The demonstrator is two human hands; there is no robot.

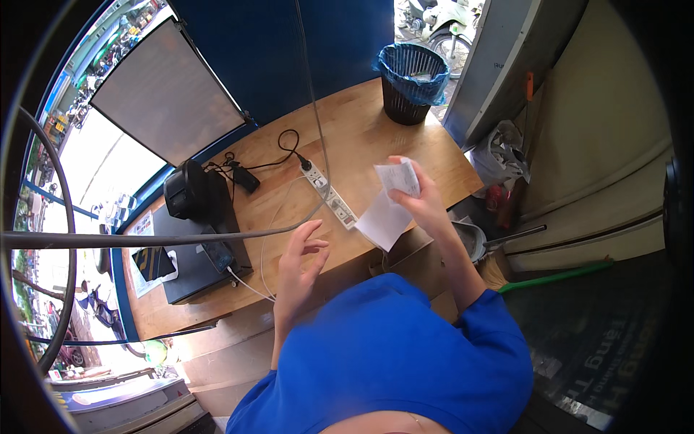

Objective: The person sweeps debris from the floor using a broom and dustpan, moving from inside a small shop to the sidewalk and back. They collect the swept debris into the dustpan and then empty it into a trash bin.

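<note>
My right hand (420,190) grips folded paper slips (399,178) that bear print, thumb across the front. A larger white sheet (384,219) hangs below them, over the table's front edge; whether the fingers pinch it too is unclear. Left of it, my left hand (304,252) is raised near the front edge, fingers apart and holding nothing. Between and beyond the hands, a white power strip (333,200) lies on the wooden table (358,130) with plugs in it. A phone (217,255) with a white cable rests on a black cash drawer (187,271) to the left.
A black receipt printer (186,190) sits on the drawer, with a black power adapter (245,179) beside it. A black waste basket (406,111) with a blue liner stands at the table's far right corner. Below on the right are a plastic bag (501,149), a dustpan (470,238) and a green-handled broom (556,275).
</note>
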